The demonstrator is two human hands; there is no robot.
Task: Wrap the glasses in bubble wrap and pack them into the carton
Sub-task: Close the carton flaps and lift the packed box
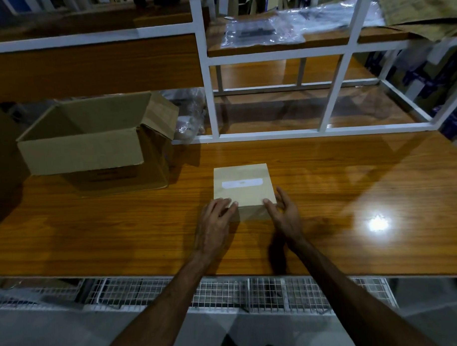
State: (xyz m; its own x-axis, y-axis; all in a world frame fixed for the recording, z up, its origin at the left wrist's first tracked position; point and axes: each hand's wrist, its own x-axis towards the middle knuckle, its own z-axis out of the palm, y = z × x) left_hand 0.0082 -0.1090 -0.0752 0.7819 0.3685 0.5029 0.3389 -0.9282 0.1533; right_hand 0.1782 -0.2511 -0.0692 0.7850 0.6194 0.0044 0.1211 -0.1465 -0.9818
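A small closed tan box [242, 184] with a white label strip on its lid lies on the wooden table [352, 194], near the middle. My left hand [215, 220] rests on its near left corner with fingers spread on the lid. My right hand [283, 209] touches the near right corner, thumb on the lid and fingers along the right side. A large open brown carton [91, 144] stands at the left of the table, flaps raised; its inside looks empty from here. No glasses or loose bubble wrap show near my hands.
A white metal frame [208, 70] with wooden shelves rises behind the table. Clear plastic bags [191, 114] lie behind the carton, and more plastic packets [258, 32] lie on the upper shelf. A white wire rack [252, 293] runs under the table's front edge.
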